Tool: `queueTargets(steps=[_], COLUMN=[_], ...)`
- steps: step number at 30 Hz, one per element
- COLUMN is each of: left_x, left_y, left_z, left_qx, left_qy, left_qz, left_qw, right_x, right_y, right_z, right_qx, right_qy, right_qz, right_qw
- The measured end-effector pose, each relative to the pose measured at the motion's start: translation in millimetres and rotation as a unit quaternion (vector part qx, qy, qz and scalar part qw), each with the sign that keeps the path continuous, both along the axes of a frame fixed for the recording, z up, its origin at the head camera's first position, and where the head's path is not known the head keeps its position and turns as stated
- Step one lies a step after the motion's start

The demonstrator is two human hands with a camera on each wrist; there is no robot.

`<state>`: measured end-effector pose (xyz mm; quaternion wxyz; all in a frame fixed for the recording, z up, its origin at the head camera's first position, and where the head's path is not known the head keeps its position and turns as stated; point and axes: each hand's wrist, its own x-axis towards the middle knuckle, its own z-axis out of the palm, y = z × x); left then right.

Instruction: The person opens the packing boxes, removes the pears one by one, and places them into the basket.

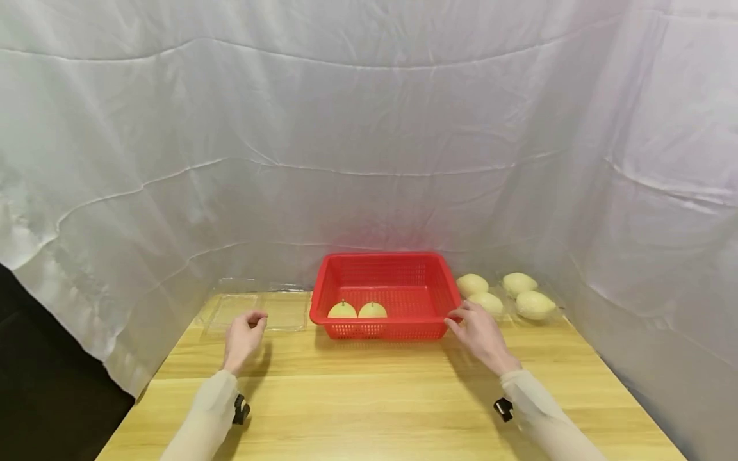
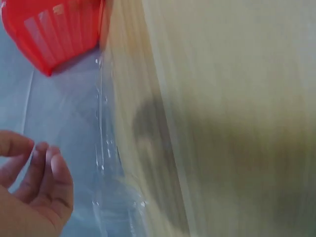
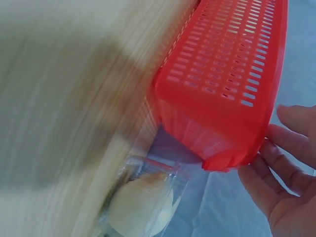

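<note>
A red plastic basket (image 1: 377, 328) with perforated walls stands on the table, with two pale yellow pears (image 1: 372, 310) inside at its front left. My right hand (image 1: 483, 336) is at the basket's front right corner. In the right wrist view its fingertips (image 3: 264, 145) lie right at the rim, the thumb a little apart from it. My left hand (image 1: 243, 339) hovers left of the basket with fingers loosely bent and nothing between them. Beneath and behind it is a clear plastic tray (image 1: 282, 329) without fruit.
Right of the basket, several more pears (image 1: 535, 305) sit in clear plastic packaging, close to the right hand. Behind everything hangs a grey-white curtain (image 1: 369, 128), which also runs along both sides. The wooden table (image 1: 369, 397) extends toward me.
</note>
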<state>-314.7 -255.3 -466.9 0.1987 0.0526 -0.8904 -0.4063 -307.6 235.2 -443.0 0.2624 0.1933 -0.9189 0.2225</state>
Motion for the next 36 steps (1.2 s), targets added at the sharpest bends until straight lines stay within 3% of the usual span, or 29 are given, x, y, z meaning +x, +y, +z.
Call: queueTargets(steps=[6,11,17,21,27,36], left_x=[0.1,2.2,1.3,0.1,0.9,1.4], left_y=[20,36,53,62,71,79], left_z=[-2.2,-3.8,-4.4,-5.8,-7.8,-4.5], left_qx=[-0.012,-0.039,-0.047,-0.057,-0.078,-0.083], left_qy=[0.034,0.093,0.169,0.196,0.18,0.111], left_qz=[-0.079,-0.134,-0.15,-0.154,-0.17,-0.159], left_qw=[0.9962,0.9857,0.9731,0.9668,0.9657,0.9775], right_x=[-2.3,-4.4,-9.2,-15.1,-23.4,-38.4], right_y=[5,9,13,21,37,50], right_z=[-5.2,-6.6,-11.3,-16.5,-21.4,-19.6], right_qx=[-0.022,-0.052,-0.112,-0.13,-0.115,-0.02], right_qy=[0.017,0.005,-0.023,-0.024,-0.041,-0.069], right_qz=[-0.015,-0.035,-0.033,-0.046,-0.082,-0.086], right_qw=[1.0,0.998,0.993,0.99,0.989,0.994])
